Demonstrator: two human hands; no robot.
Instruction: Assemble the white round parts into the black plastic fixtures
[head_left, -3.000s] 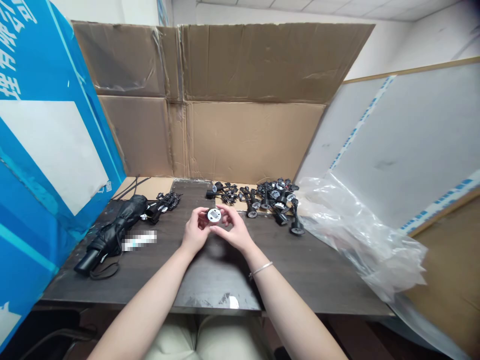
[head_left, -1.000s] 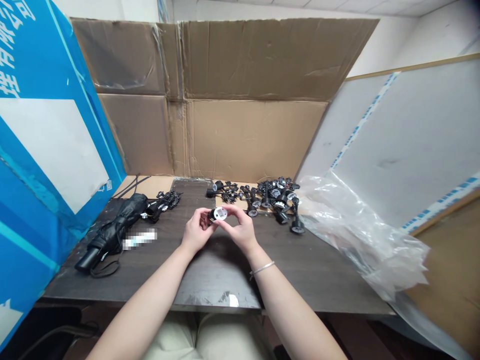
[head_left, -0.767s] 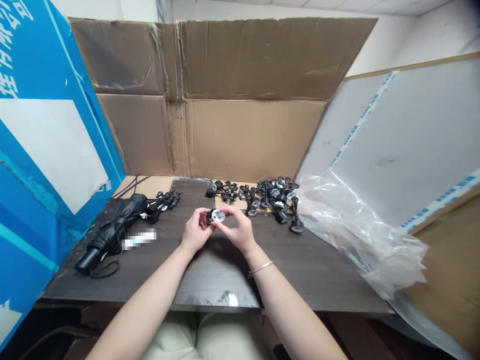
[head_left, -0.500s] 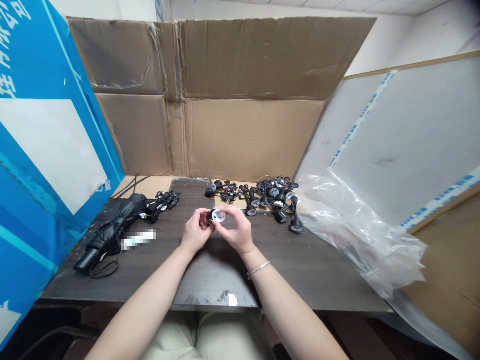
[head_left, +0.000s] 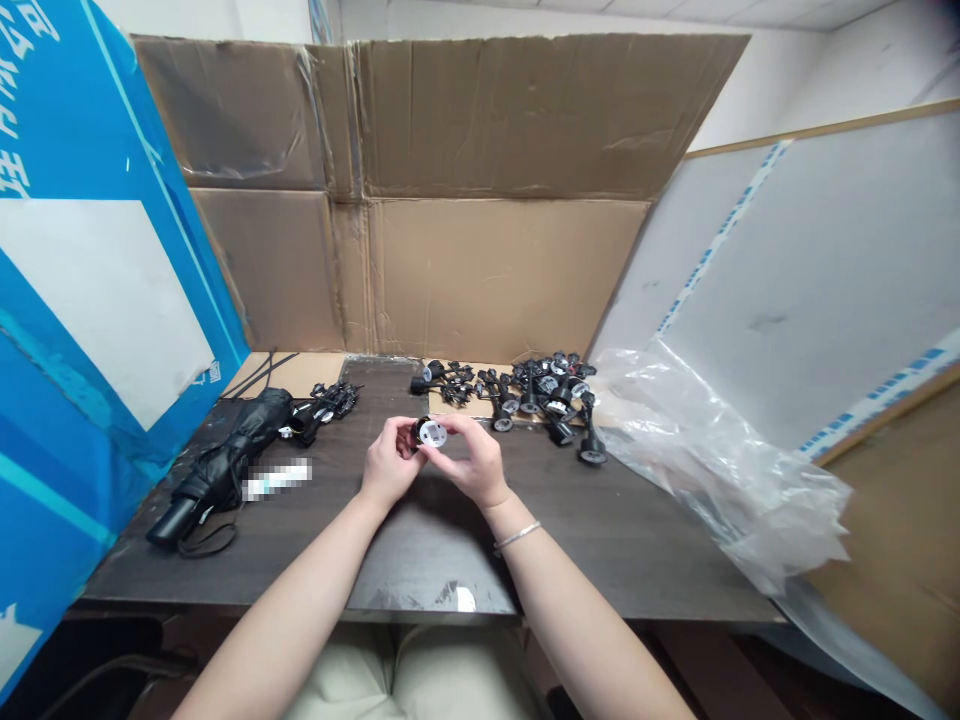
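Dark table (head_left: 442,560) backed by cardboard (head_left: 495,280), left hand (head_left: 390,462) and right hand (head_left: 474,460) clamping a socket (head_left: 431,433).

A black-and-white round socket (head_left: 431,433), held between both hands
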